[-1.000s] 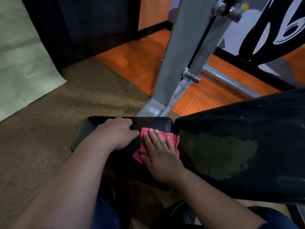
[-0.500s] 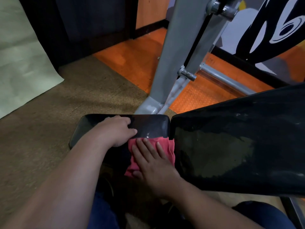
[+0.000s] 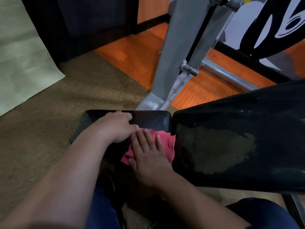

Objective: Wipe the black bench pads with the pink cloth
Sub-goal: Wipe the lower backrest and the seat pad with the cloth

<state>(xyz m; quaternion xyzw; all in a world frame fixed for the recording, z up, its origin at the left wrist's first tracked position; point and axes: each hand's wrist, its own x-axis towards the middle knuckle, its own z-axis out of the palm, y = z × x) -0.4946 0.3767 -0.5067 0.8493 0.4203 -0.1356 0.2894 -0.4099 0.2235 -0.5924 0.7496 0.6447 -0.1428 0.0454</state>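
Observation:
A small black seat pad (image 3: 153, 120) lies in front of me, and a larger black back pad (image 3: 239, 146) slopes up to its right with wet streaks on it. The pink cloth (image 3: 166, 142) lies on the seat pad against the gap between the two pads. My right hand (image 3: 148, 156) presses flat on the cloth with straight fingers. My left hand (image 3: 115, 128) rests on the seat pad just left of the cloth, its fingers curled loosely over the pad's top.
A grey metal frame post (image 3: 178, 60) rises just behind the seat pad, with a chrome peg (image 3: 189, 69) and a floor bar. Orange rubber flooring (image 3: 140, 53) and brown carpet (image 3: 49, 121) surround the bench. My knees in blue trousers are below.
My right hand has drawn the pink cloth back toward me along the seat pad beside the gap. The left hand has stayed on the pad.

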